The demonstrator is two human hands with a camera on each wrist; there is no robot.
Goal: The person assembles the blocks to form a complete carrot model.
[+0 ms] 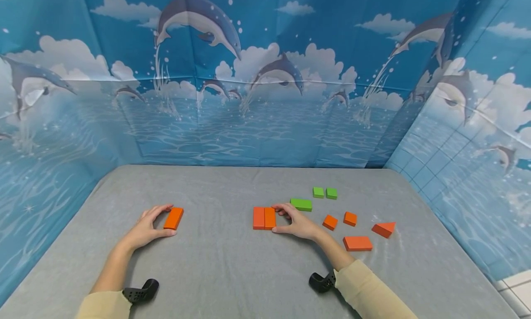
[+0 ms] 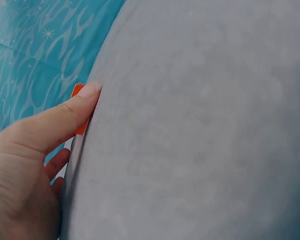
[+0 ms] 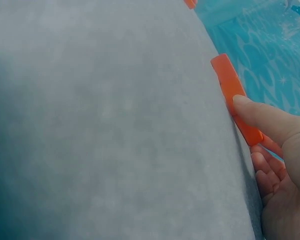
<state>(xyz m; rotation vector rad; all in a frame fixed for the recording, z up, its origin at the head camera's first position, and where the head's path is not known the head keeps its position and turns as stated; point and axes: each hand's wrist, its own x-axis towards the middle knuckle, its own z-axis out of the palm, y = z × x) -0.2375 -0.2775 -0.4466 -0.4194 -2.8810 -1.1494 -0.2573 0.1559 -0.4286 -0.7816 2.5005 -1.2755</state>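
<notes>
A: The left hand (image 1: 145, 229), in the head view, arches round the left block (image 1: 173, 218), thumb at the near end, a fingertip at the far one. It looks like a pinch.

B: And the right hand (image 1: 300, 224)?

A: Much the same. It pinches the right block (image 1: 270, 218) by its two ends. That one lies flat on the table (image 1: 215, 273), toward the middle, its long side touching the red block (image 1: 259, 218).

B: What else is around?

A: A green bar (image 1: 301, 204) just beyond the right hand, two green cubes (image 1: 318, 192) behind it. Farther right, two orange cubes (image 1: 330, 222), a wedge (image 1: 384, 229) and, nearer the person, a slab (image 1: 357, 243). A dolphin curtain (image 1: 257, 125) hangs at the back.

B: Does the left wrist view agree?

A: Yes, the thumb lies across the left block, so only orange slivers show. The other fingers are partly hidden below it.

B: And the right wrist view?

A: The thumb tip rests on the right block, with the red block running on from it. There's an orange corner (image 3: 190, 3) at the top edge; I can't tell whose.
</notes>
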